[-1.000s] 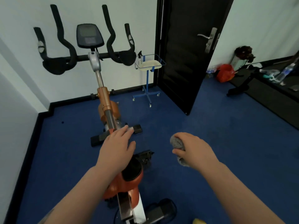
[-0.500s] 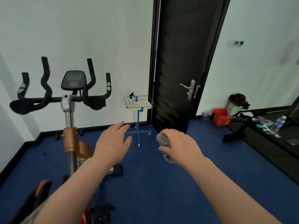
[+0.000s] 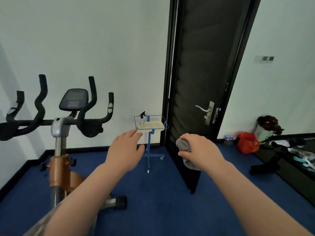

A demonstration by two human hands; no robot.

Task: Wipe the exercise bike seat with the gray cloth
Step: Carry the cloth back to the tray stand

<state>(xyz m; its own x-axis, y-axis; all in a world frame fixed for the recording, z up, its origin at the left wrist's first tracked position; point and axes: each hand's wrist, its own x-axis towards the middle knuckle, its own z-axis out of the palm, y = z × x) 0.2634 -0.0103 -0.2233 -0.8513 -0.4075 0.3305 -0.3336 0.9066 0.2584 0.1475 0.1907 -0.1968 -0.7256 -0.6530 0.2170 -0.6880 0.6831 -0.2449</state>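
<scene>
The exercise bike [image 3: 59,133] stands at the left, with black handlebars, a console and an orange-and-silver post; its seat is out of view. My left hand [image 3: 125,150] is held out in the air with fingers apart, holding nothing, to the right of the bike's post. My right hand [image 3: 201,150] is closed around the bunched gray cloth [image 3: 185,147], which sticks out to the left of and below my fist. Both hands hover above the blue floor, in front of the door.
A small blue wheeled stand [image 3: 150,128] with a tray and a spray bottle [image 3: 142,118] stands by the wall beyond my hands. A black door [image 3: 204,82] stands open at the right. A red bag [image 3: 248,144], bottles and dark equipment [image 3: 272,160] lie at far right.
The view has risen from the bike's frame and floor up to the wall and door. Both hands stayed held out in front; the right hand still holds the cloth.
</scene>
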